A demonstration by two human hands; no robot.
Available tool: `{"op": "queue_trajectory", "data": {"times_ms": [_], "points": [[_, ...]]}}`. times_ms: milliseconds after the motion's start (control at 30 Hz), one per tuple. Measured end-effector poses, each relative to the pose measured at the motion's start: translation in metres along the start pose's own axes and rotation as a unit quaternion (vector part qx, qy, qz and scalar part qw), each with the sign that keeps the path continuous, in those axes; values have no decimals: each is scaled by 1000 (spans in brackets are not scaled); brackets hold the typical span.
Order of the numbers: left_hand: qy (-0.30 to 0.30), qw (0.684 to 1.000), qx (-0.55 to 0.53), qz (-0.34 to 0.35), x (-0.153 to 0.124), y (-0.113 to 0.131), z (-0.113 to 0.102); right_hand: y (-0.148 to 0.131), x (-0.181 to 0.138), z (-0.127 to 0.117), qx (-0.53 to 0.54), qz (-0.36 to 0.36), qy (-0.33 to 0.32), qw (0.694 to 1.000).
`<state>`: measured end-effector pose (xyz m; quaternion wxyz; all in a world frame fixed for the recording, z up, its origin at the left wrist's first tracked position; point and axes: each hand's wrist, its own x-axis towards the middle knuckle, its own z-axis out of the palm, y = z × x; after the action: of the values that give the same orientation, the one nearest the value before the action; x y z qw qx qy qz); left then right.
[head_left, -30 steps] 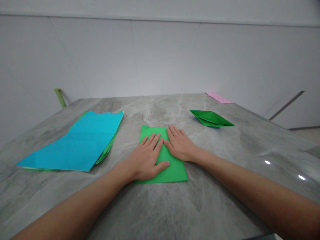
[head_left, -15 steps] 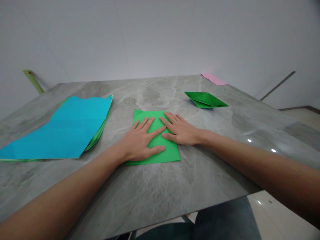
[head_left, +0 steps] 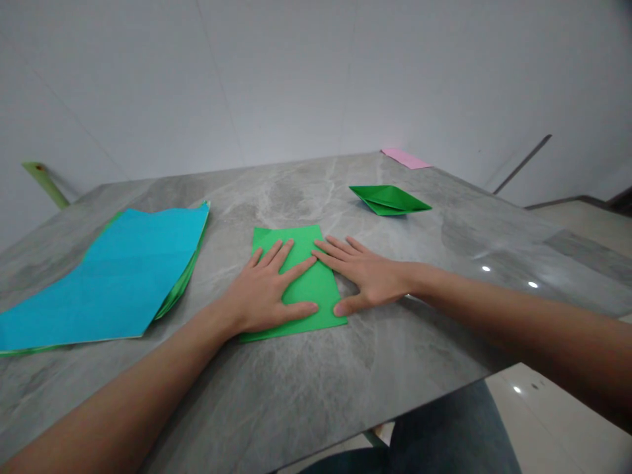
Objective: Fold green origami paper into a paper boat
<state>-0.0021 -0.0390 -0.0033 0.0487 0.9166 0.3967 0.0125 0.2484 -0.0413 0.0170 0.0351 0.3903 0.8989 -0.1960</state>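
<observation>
A folded sheet of light green paper (head_left: pixel 311 283) lies flat on the grey table in front of me. My left hand (head_left: pixel 269 289) rests on its left half, palm down with fingers spread. At the right edge of the paper is my right hand (head_left: pixel 360 273), also open, its fingertips and thumb touching the edge and the palm over the table. Beyond it sits a darker green folded paper boat (head_left: pixel 390 199), pointed at both ends.
On the left lies a stack of large paper sheets (head_left: pixel 113 276), blue on top with green beneath. A pink paper (head_left: pixel 407 158) is at the far right corner, by the wall. The grey marbled table (head_left: pixel 316 382) has its front edge close to my legs.
My right hand has slid from on top of the green paper to its right edge, and its thumb has spread downward. My left hand stays on the paper. The view has shifted slightly.
</observation>
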Motion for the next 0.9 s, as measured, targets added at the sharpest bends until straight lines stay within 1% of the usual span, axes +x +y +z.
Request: {"op": "queue_trajectory", "data": {"times_ms": [167, 333, 433, 567, 733, 900], "points": [[-3, 1000, 4, -1, 1, 1, -2, -3, -6, -2, 8, 4, -7, 1000], [-15, 1000, 4, -2, 1, 2, -4, -7, -14, 0, 35, 33, 4, 999], [-22, 1000, 9, 5, -3, 5, -4, -10, -13, 2, 49, 91, 20, 994], [-37, 997, 14, 61, -10, 12, -3, -13, -5, 7, 49, 189, 65, 979], [-52, 994, 19, 91, -11, 17, -3, -15, 4, 10, 47, 254, 92, 962], [-53, 994, 20, 94, -11, 18, -4, -13, 15, 10, 51, 325, 122, 936]]}}
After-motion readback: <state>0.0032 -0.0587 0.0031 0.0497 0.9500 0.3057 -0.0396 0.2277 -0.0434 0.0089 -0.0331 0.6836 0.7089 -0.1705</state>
